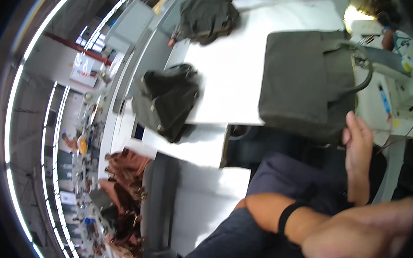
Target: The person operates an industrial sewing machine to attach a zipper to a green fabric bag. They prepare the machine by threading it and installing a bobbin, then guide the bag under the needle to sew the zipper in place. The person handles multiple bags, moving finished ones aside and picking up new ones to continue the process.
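A dark olive handbag (295, 80) lies on the white tabletop at the right, its looped handle (366, 74) and a zip along its right side. My right hand (359, 144) is at the bag's near right corner, fingers bent together and closed on its edge. Across my lap reaches my left arm, with a black band at the wrist. Of my left hand (264, 210) only the part past the band shows, over my dark trousers; its fingers are hidden.
A sewing machine (383, 61) with a lit lamp stands right of the bag. Two more dark bags, a slouched one (168, 99) and a far one (207, 17), sit on the table. Brown bags (127, 171) are piled by a grey chair back (160, 206) at lower left.
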`<state>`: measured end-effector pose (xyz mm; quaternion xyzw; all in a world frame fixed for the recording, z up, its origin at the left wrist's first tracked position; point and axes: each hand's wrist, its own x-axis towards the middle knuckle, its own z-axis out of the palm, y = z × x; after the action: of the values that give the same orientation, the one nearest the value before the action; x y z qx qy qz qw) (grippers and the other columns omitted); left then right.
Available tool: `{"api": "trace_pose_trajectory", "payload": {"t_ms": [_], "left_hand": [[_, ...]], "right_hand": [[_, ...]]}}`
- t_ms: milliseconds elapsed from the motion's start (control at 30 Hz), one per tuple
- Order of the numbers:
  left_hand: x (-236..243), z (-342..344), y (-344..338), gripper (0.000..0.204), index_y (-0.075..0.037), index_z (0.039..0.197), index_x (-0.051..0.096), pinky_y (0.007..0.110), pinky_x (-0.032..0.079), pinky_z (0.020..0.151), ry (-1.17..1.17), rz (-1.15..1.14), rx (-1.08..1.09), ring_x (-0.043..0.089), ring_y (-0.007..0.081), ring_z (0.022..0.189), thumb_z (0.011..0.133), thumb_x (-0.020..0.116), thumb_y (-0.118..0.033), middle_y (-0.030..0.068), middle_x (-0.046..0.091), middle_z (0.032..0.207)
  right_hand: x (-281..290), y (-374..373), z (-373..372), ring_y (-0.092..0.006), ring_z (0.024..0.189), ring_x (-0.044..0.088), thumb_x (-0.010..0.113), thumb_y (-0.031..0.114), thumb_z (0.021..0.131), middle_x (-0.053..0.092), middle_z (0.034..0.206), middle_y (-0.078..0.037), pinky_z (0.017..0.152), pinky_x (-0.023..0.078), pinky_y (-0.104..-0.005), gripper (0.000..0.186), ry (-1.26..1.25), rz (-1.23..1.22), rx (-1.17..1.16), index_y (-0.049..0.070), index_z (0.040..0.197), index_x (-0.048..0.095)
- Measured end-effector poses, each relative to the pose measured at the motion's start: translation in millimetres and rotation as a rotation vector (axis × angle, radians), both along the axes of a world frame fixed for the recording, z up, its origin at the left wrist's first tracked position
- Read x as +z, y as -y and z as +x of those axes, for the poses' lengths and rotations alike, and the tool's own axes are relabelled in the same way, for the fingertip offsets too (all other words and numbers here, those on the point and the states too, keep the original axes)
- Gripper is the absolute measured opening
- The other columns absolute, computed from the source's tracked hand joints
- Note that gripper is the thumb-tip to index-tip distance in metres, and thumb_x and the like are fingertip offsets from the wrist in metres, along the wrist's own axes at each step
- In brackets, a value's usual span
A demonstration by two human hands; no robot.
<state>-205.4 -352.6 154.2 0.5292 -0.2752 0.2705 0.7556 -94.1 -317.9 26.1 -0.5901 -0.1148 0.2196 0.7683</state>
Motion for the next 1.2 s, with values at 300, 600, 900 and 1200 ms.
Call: {"api": "trace_pose_trajectory", "payload": {"t_ms": [300, 600, 900, 1200], "left_hand": [[-4, -7, 0, 0.031, -0.001, 0.111, 0.067, 0.045, 0.044, 0.1, 0.001, -0.072, -0.08, 0.065, 0.0315, 0.106, 0.08, 0.066, -0.006, 0.0166, 0.067, 0.112], [4, -9, -14, 0.033, 0.0, 0.113, 0.066, 0.048, 0.043, 0.103, -0.009, 0.01, -0.027, 0.065, 0.0334, 0.109, 0.081, 0.063, -0.007, 0.0182, 0.065, 0.115], [10, 13, -58, 0.036, 0.001, 0.116, 0.065, 0.05, 0.042, 0.106, -0.028, 0.613, 0.383, 0.064, 0.0352, 0.112, 0.082, 0.061, -0.009, 0.0198, 0.064, 0.119], [-11, 100, -151, 0.047, 0.003, 0.126, 0.063, 0.055, 0.026, 0.121, 0.084, 2.039, 0.862, 0.043, 0.0316, 0.142, 0.084, 0.06, -0.019, 0.0176, 0.059, 0.137]], "right_hand": [[1, 1, 0, -0.0033, 0.061, 0.038, 0.064, 0.024, 0.103, 0.041, 0.066, 0.008, 0.058, 0.029, -0.0227, 0.037, -0.014, 0.063, 0.019, 0.013, 0.07, 0.05], [-1, 2, -1, -0.0035, 0.059, 0.04, 0.065, 0.024, 0.103, 0.044, 0.065, 0.008, 0.057, 0.029, -0.0223, 0.035, 0.001, 0.041, 0.061, 0.014, 0.071, 0.054], [-17, -4, 0, -0.0044, 0.06, 0.042, 0.068, 0.031, 0.101, 0.051, 0.065, 0.006, 0.058, 0.035, -0.0219, 0.028, 0.018, 0.037, 0.17, 0.011, 0.082, 0.066], [-3, -1, -6, -0.0034, 0.061, 0.045, 0.064, 0.022, 0.102, 0.053, 0.066, 0.005, 0.057, 0.039, -0.0234, 0.026, 0.093, 0.172, 0.066, 0.001, 0.087, 0.068]]}}
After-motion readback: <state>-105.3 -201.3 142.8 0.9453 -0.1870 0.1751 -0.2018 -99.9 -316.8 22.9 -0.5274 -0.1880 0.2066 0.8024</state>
